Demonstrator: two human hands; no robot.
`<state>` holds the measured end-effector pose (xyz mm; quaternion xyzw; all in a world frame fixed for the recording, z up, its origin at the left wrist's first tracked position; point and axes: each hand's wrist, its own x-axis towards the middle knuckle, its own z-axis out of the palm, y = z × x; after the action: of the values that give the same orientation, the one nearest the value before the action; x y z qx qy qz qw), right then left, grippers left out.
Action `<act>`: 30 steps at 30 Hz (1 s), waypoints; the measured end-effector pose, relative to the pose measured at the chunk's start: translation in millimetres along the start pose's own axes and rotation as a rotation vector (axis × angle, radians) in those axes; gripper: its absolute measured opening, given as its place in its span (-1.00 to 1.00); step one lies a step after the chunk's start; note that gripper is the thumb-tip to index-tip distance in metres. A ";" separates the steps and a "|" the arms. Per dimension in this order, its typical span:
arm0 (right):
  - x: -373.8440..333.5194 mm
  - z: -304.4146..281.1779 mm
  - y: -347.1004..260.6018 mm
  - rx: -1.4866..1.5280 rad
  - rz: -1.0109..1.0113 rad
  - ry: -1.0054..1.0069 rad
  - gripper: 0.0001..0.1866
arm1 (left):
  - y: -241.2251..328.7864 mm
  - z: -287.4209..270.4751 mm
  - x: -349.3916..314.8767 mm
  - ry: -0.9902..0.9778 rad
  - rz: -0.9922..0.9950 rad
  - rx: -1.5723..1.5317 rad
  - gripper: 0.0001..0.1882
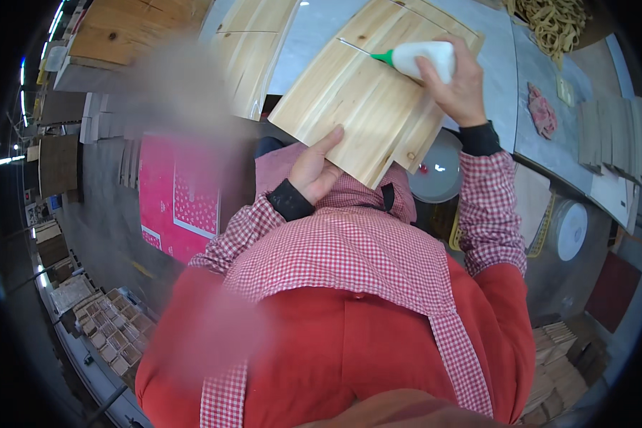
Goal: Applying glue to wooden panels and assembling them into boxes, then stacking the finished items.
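My right hand [458, 84] is wrapped round a white squeeze bottle [426, 60] with a green cap and a long, thin metal needle tip. The bottle lies nearly level above a pale wooden panel [364, 93], its tip pointing left over a dark spot in the grain. Whether the tip touches the wood I cannot tell. My left hand [317, 168] grips the panel's near edge, thumb on top and fingers underneath. The panel has a notched near right corner and juts over the table edge toward my apron.
Another wooden panel [248, 57] lies to the left on the light table [503, 93]. A pink cloth [541, 111] and a heap of pale strips [553, 23] are at the right. Below the table edge are a grey round basin [436, 171] and a pink printed board [160, 200]. Grey blurs cover part of the left.
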<state>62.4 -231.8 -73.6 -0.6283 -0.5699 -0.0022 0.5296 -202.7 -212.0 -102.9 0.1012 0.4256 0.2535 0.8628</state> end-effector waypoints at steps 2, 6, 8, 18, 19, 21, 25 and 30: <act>-12.2 -26.9 -2.0 -0.034 0.057 -0.024 -0.62 | -0.8 0.4 0.5 -0.016 0.016 0.000 -0.47; -40.1 -66.8 -5.7 -0.065 0.119 0.009 -0.62 | -2.7 3.2 -0.4 0.011 0.040 0.008 -0.47; -52.5 -77.0 -4.9 -0.070 0.154 0.023 -0.63 | -2.5 5.8 -2.6 0.032 0.035 0.009 -0.47; -57.8 -81.6 11.7 0.555 0.494 0.604 -0.61 | 14.0 8.9 -9.4 -0.063 -0.005 -0.041 -0.49; -52.2 -78.4 16.2 0.549 0.466 0.618 -0.61 | 15.0 7.7 -7.7 -0.043 0.009 -0.016 -0.49; -35.2 -73.4 31.0 0.551 0.498 0.681 -0.59 | 15.6 4.5 -4.3 -0.072 0.003 -0.043 -0.50; -9.6 -68.1 60.6 0.484 0.530 0.718 -0.58 | 16.0 -1.4 -0.4 -0.079 -0.011 -0.060 -0.51; 3.0 -64.9 79.9 0.272 0.608 0.644 -0.59 | 16.0 -3.2 -0.3 -0.102 -0.016 -0.069 -0.52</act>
<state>159.8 -256.2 -96.3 -0.6590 -0.1615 0.0327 0.7339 -211.1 -198.7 -98.4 0.0809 0.3730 0.2556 0.8883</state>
